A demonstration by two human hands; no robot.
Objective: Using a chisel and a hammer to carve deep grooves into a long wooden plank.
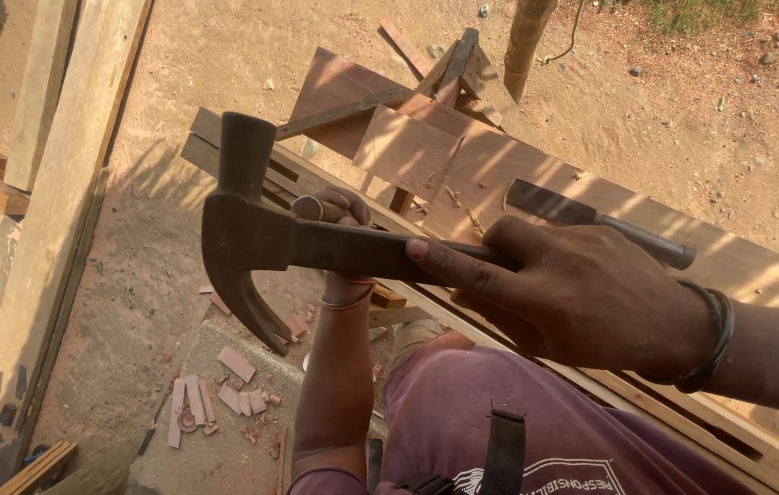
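My right hand grips the handle of a dark claw hammer, index finger stretched along the handle. The hammer head is raised at left centre with its claw pointing down. My left hand is just behind the hammer's neck, fingers curled, a ring on one finger, at the edge of a wooden frame. The hammer hides whatever those fingers pinch. A flat chisel with a dark handle lies on the reddish board beyond my right hand.
Several short wood offcuts lie on the sandy ground below. Long pale planks run along the left. A pole stands at the top, with loose boards piled beside it.
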